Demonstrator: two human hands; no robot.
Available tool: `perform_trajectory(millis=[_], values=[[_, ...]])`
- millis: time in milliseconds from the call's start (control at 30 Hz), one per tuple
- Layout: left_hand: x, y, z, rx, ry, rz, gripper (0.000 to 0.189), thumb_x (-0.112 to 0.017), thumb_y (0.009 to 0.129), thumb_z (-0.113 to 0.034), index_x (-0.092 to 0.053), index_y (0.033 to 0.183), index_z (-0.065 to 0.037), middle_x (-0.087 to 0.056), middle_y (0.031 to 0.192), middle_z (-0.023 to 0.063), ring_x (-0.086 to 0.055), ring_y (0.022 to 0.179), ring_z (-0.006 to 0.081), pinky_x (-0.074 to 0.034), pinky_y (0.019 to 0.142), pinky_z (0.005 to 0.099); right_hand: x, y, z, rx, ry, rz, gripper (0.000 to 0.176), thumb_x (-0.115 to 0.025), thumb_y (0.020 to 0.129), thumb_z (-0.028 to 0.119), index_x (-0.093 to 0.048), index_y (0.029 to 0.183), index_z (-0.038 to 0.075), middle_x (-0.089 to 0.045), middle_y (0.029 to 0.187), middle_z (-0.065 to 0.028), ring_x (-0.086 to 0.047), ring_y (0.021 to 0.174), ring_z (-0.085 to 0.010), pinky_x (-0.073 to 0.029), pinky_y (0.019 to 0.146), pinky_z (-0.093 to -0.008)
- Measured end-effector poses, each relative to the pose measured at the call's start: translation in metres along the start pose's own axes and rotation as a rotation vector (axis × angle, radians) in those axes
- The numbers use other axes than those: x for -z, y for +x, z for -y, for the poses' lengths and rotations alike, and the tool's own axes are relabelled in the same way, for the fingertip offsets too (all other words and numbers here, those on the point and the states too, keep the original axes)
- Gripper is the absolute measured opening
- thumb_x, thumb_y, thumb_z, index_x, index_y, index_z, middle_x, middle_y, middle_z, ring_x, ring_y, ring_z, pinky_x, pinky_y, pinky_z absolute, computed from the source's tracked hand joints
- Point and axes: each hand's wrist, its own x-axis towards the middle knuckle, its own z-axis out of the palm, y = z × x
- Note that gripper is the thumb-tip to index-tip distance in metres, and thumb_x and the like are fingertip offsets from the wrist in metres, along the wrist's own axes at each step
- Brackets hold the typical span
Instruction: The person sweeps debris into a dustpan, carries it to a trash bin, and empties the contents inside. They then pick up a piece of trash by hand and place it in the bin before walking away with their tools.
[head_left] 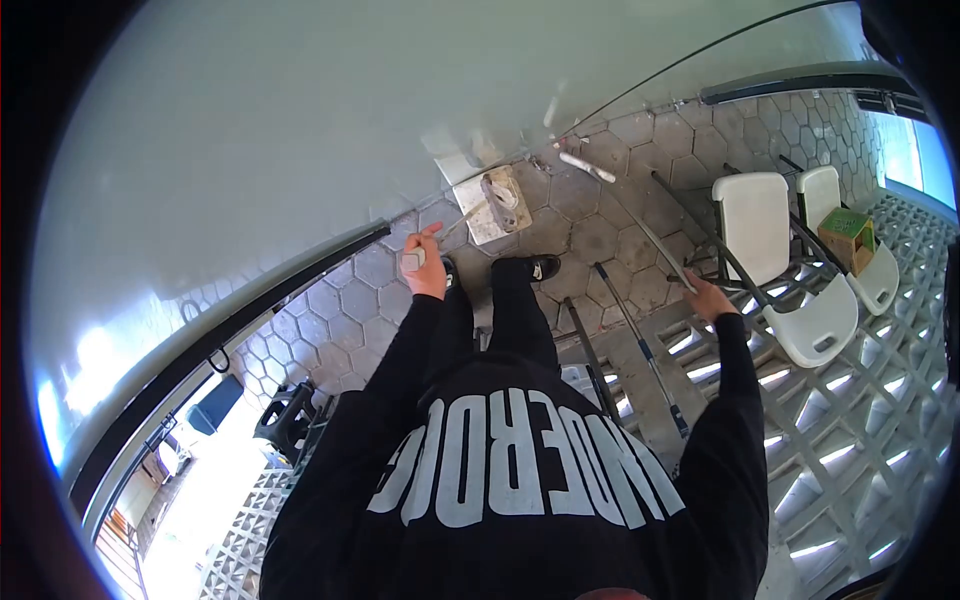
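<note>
My left hand (pixel 426 275) is closed around an object with a pale, blocky end (pixel 412 260), its index finger stretched out. I cannot make out what kind of object it is. A thin stick-like line runs from near that hand toward a whitish square container (pixel 482 233) on the floor, which has a grey, curved thing (pixel 503 198) on it. At the right, my right hand (pixel 708 300) is wrapped round a long grey pole (pixel 650 235). The pole slants up toward a white paint roller (pixel 587 167) low by the wall; their joint is hard to see.
A large glossy pale wall (pixel 300 130) rises ahead of me. White folding chairs (pixel 752 225) stand at the right, one carrying a green-and-brown box (pixel 848 238). Another pole (pixel 640 340) leans beside me. Hexagonal pavers (pixel 575 195) cover the floor. A black stool-like object (pixel 285 420) stands left.
</note>
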Motion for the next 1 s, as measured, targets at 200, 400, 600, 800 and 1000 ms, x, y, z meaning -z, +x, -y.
perform_trajectory(millis=[200,400,600,800,1000], values=[[0.001,-0.002,0.009,0.003,-0.007,-0.016,0.025,-0.051,0.095,-0.016,-0.061,0.078,-0.002,-0.068,0.08,0.0003,-0.04,0.057,0.0065,-0.036,0.054,0.0253,0.011,-0.035,0.0,-0.083,0.124,0.0,0.057,-0.052,0.089,0.03,-0.04,0.14,0.007,-0.059,0.118,-0.027,-0.057,0.115,-0.0347,-0.045,0.095,-0.0402],[0.003,-0.007,0.021,0.087,0.008,-0.025,0.023,-0.051,0.094,-0.015,-0.055,0.075,-0.002,-0.071,0.091,0.0053,-0.05,0.064,0.0099,-0.042,0.061,0.0273,-0.076,0.051,-0.015,0.097,-0.105,-0.093,0.063,-0.053,0.089,0.032,-0.033,0.144,0.009,-0.066,0.079,-0.0189,-0.065,0.063,-0.0263,-0.052,0.06,-0.0397],[0.008,-0.012,0.021,0.063,-0.006,0.001,0.018,-0.053,0.092,-0.013,-0.057,0.078,-0.002,-0.071,0.091,0.0066,-0.059,0.068,0.0136,-0.046,0.065,0.029,0.024,-0.025,0.025,-0.104,0.156,0.178,0.058,-0.051,0.091,0.03,-0.035,0.145,0.015,-0.055,0.063,-0.0113,-0.057,0.052,-0.0192,-0.048,0.049,-0.0342],[0.012,-0.012,0.022,0.061,-0.002,0.01,0.018,-0.053,0.092,-0.012,-0.054,0.077,-0.001,-0.071,0.094,0.0074,-0.06,0.07,0.0152,-0.047,0.068,0.0294,-0.024,0.011,0.038,-0.059,0.051,0.032,0.059,-0.048,0.091,0.031,-0.034,0.143,0.008,-0.063,0.102,-0.0284,-0.067,0.084,-0.0355,-0.05,0.08,-0.0447],[0.008,-0.011,0.027,0.065,-0.026,0.014,0.017,-0.054,0.09,-0.012,-0.053,0.078,-0.001,-0.071,0.094,0.0082,-0.06,0.069,0.0161,-0.047,0.065,0.0302,0.0,-0.003,0.054,-0.001,-0.107,0.295,0.057,-0.045,0.092,0.033,-0.033,0.144,0.013,-0.063,0.099,-0.0298,-0.068,0.065,-0.032,-0.052,0.078,-0.0435]])
